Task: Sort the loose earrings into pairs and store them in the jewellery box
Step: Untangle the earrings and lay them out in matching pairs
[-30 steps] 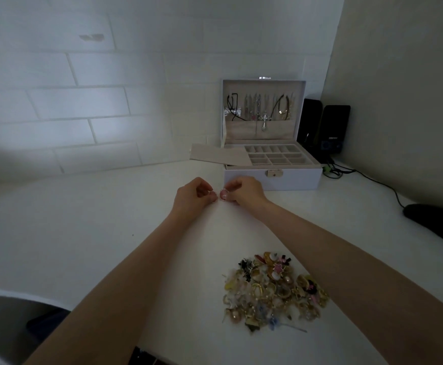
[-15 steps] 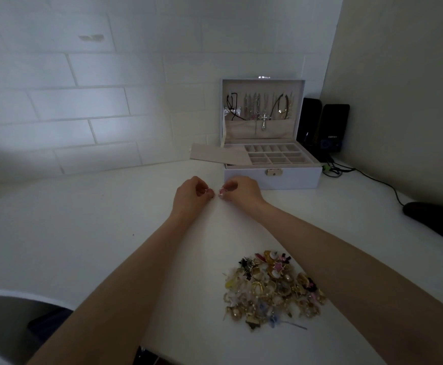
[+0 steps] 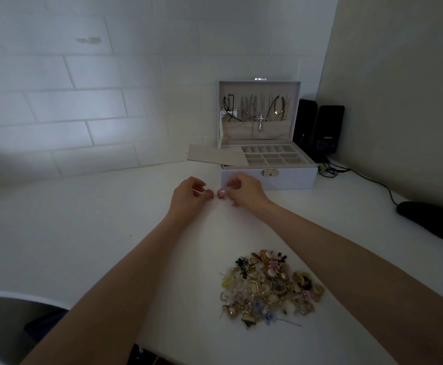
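A heap of loose earrings [image 3: 269,287], gold, pink, black and blue, lies on the white table near me, under my right forearm. The white jewellery box [image 3: 268,177] stands open at the back, its lid upright with necklaces hanging inside and small empty compartments in the tray. In front of the box my left hand [image 3: 187,197] pinches a small pink earring [image 3: 209,194]. My right hand [image 3: 244,192] pinches a matching pink earring [image 3: 221,194]. The two earrings are held close together, just above the table.
A beige flat insert [image 3: 215,155] leans off the box's left side. Two black speakers [image 3: 320,127] stand right of the box, with cables running to a black mouse [image 3: 431,219] at the right edge. A white brick wall is behind. A grey chair [image 3: 4,325] shows lower left.
Both hands have drifted slightly away from me toward the box, still holding the two pink earrings side by side. The heap has not changed.
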{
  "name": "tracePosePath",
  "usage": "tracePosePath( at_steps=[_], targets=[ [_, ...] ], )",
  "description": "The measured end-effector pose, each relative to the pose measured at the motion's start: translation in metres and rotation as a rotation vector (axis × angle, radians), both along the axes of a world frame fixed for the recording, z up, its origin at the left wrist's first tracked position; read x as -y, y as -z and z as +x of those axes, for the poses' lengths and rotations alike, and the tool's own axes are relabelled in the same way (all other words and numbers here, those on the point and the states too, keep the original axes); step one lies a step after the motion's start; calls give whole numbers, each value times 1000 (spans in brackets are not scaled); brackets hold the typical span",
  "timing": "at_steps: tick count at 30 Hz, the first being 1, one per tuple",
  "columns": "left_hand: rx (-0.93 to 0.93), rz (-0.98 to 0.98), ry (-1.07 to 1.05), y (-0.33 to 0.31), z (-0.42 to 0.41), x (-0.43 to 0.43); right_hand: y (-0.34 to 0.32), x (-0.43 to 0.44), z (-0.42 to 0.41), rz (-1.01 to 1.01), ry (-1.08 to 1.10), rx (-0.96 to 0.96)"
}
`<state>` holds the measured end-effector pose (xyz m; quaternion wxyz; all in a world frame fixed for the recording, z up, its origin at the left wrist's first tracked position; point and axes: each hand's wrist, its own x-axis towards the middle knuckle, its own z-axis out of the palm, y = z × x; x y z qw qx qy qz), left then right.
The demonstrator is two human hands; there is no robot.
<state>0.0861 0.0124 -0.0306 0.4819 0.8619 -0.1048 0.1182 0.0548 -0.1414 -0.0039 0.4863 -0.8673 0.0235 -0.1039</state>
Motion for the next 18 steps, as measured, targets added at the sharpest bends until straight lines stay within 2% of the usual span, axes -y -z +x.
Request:
tracePosePath(
  at_steps=[2, 5, 7, 9, 13, 15, 18],
  targets=[
    [44, -39, -19, -3, -3, 0, -7, 7, -17, -31, -35, -22],
    [289, -41, -54, -9, -17, 0, -17, 21, -51, -129, -170, -70],
    [383, 3, -39, -12, -36, 3, -23, 31, -75, -223, -292, -127],
    [361, 78, 88, -16, -58, 9, -31, 41, -98, -296, -385, -151],
    [96, 140, 467, -31, -96, 27, -40, 52, -125, -361, -519, -277],
    [74, 75, 500, -32, -108, 37, -35, 53, -129, -392, -525, -307],
    [87, 5, 473, -28, -117, 43, -27, 52, -131, -305, -487, -252]
  ],
)
